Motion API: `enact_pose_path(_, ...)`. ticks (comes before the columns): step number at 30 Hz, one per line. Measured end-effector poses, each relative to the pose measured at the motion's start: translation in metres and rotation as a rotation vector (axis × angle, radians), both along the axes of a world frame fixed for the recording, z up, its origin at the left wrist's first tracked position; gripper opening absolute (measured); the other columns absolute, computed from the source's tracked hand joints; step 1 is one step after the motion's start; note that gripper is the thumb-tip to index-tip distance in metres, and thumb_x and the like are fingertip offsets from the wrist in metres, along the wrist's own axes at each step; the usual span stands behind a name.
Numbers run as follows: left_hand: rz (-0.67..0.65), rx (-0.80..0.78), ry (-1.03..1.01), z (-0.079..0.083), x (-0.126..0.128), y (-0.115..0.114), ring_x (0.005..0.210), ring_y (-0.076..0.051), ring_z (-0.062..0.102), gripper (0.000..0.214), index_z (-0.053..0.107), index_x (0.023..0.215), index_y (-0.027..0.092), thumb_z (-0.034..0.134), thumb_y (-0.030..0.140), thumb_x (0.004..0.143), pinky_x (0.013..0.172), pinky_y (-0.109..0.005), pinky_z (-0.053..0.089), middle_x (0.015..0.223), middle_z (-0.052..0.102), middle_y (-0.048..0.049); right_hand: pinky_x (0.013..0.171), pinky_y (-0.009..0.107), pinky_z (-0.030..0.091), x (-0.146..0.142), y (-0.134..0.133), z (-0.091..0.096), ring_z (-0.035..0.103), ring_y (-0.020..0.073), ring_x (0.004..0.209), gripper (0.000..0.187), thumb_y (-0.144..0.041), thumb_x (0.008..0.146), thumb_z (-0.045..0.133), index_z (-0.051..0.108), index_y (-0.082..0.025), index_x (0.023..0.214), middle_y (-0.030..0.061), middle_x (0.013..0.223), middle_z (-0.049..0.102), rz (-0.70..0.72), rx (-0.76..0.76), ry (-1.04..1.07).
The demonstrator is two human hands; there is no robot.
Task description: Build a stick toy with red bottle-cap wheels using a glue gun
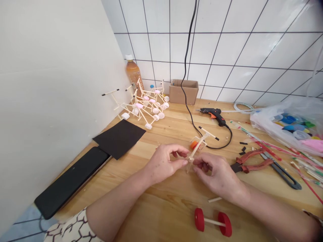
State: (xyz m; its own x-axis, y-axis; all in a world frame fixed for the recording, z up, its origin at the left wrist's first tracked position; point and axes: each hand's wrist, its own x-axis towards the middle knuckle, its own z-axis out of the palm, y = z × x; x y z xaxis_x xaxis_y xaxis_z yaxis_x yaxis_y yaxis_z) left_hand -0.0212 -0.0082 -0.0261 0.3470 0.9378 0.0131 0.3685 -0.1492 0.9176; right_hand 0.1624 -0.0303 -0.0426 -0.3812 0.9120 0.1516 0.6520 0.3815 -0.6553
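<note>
A small tricycle frame of pale wooden sticks stands between my hands, with an orange bottle cap as its front wheel and black-tipped handlebars. My left hand closes on the frame's near end from the left, thumb and fingertips at the stick joint. From the right, my right hand pinches the same joint with curled fingers. The fingertips partly hide the sticks there. Closer to me lies a wheel axle, a stick with a red bottle cap on each end. A loose stick lies under my right wrist.
Several finished stick tricycles crowd the back left by a drink bottle. A glue gun with its cord, red-handled pliers, a utility knife and a bag of caps lie right. A phone and black sheet lie left.
</note>
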Motion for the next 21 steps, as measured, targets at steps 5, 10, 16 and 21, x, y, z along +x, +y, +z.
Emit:
enact_pose_path(5,-0.01,-0.12,0.057,-0.001,-0.012,0.007,0.077,-0.017,0.063,0.017,0.066,0.087,0.013,0.059,0.018,0.072,0.068,-0.028,0.049,0.086,0.071,-0.0068,0.052,0.024,0.042,0.01,0.007,0.002,0.054,0.0125,0.054,0.013,-0.011,0.073,0.049,0.06,-0.018,0.076,0.0005,0.063,0.062,-0.018,0.008,-0.081)
enact_pose_path(10,-0.033,-0.218,0.127,-0.006,-0.016,0.011,0.076,-0.017,0.064,0.016,0.068,0.084,0.013,0.056,0.018,0.074,0.068,-0.027,0.048,0.083,0.071,-0.0065,0.06,0.027,0.042,0.021,0.016,0.001,0.058,0.0166,0.065,0.017,-0.015,0.08,0.045,0.06,-0.019,0.075,0.0039,0.071,0.063,-0.008,0.11,-0.278)
enact_pose_path(16,-0.07,-0.202,0.101,-0.008,-0.012,0.011,0.07,-0.015,0.063,0.011,0.067,0.074,0.013,0.056,0.014,0.072,0.067,-0.025,0.047,0.076,0.07,-0.0054,0.054,0.026,0.037,0.029,0.021,0.001,0.057,0.0162,0.059,0.02,-0.019,0.085,0.042,0.058,-0.021,0.073,0.0025,0.066,0.064,-0.024,0.128,-0.407)
enact_pose_path(21,-0.096,-0.214,0.074,-0.014,-0.014,0.011,0.063,-0.013,0.06,0.011,0.067,0.075,0.013,0.059,0.01,0.067,0.062,-0.023,0.047,0.067,0.067,-0.0024,0.049,0.027,0.031,0.028,0.018,0.003,0.052,0.0153,0.051,0.025,-0.023,0.085,0.042,0.052,-0.021,0.062,0.0015,0.057,0.058,-0.009,0.132,-0.444)
